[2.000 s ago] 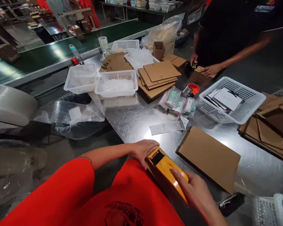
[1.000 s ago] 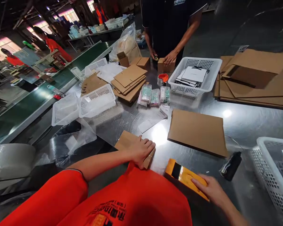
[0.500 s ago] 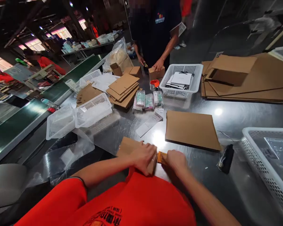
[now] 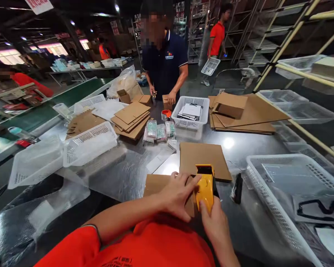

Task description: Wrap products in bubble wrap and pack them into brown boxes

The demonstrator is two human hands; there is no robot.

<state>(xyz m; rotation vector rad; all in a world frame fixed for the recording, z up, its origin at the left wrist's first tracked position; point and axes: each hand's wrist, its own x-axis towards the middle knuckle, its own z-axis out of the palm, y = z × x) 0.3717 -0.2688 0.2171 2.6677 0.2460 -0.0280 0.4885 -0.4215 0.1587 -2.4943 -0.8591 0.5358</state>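
Note:
A brown cardboard box lies at the table's near edge, in front of my red shirt. My left hand rests across its right part with fingers spread. The index finger of that hand reaches to a yellow tape dispenser. My right hand grips the dispenser from below, with the thumb along its near end. The dispenser stands at the box's right end; any tape strip is too small to make out. Just beyond is a flat cardboard sheet.
Bubble-wrapped packs, a white slip and stacked cardboard lie farther back. A black object sits beside a large white basket at right. Across the table, a co-worker in dark blue handles a small box.
My right hand has turned and lifted the tape dispenser, so its broad yellow side now shows. My left hand's fingers have spread. The view has swung to the right.

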